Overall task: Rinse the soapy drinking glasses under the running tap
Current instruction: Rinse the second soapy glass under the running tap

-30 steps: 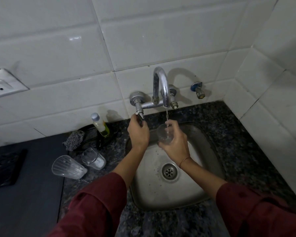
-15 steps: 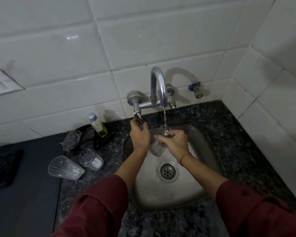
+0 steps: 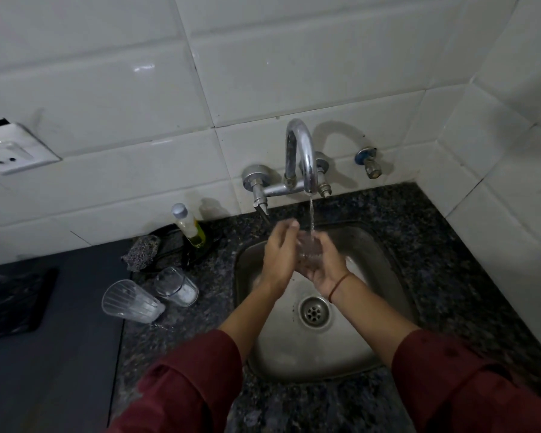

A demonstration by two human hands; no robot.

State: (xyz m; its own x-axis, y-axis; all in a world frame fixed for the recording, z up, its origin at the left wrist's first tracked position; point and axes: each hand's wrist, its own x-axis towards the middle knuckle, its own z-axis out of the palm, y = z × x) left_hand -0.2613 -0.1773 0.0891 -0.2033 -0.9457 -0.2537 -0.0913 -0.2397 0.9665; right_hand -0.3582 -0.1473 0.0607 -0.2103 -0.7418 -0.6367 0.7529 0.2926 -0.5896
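Observation:
A clear drinking glass sits between both my hands over the steel sink, right under the thin stream from the chrome tap. My right hand cups it from the right and below. My left hand presses against its left side, fingers pointing up. The glass is mostly hidden by my hands. Two more soapy glasses lie on the granite counter at the left: a ribbed one on its side and a smaller one beside it.
A soap bottle and a grey scrubber stand behind the two glasses. The tap's handle juts out left of the spout. A wall socket is at far left, a dark mat below it.
My left hand has left the tap handle and come onto the glass. The glass now sits between both hands under the stream.

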